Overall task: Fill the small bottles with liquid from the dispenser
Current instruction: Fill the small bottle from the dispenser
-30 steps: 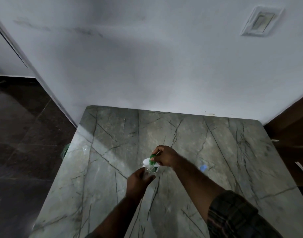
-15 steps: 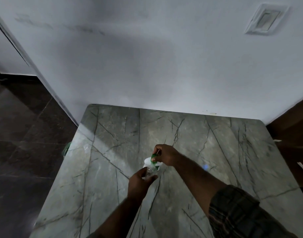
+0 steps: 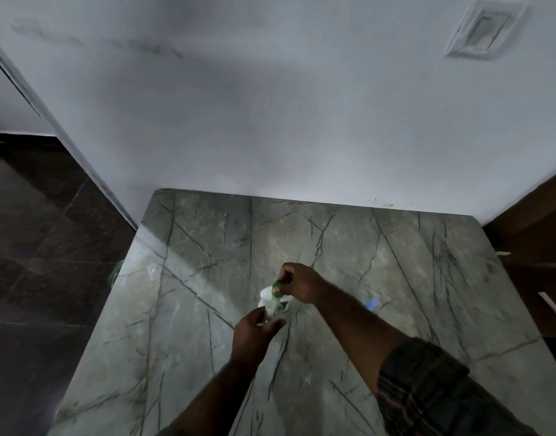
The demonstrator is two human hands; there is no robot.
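Small bottle [image 3: 272,313]: clear, held just above the marble table [image 3: 396,278] near its middle, touching the front of the white dispenser [image 3: 265,294] and below its spout.

Left hand [image 3: 254,332]: fingers and thumb curled round the lower part of the bottle, holding it roughly upright; the tilt cannot be read exactly.

Right hand [image 3: 302,283]: fingers bent down over the green pump head [image 3: 278,286] and gripping it from above, wrist raised.

Change over the last second: almost none. Both hands keep the same posture and the same relation to each other, with the bottle under the spout and the right hand on the pump. Only the camera has drifted slightly, so the wall plate [image 3: 484,26] sits a little higher in the picture.

Reading: filling is probably under way, with the pump being worked or about to be. The pump head's height looks unchanged, but the view is dim and the parts are small, so I cannot tell whether liquid is flowing or how full the bottle is.

Also noted: a small blue item [image 3: 371,303] on the table to the right of the right forearm, possibly a cap.

Judgement: this bottle is not yet finished. Watch that its mouth stays under the spout, or liquid may spill on the table.
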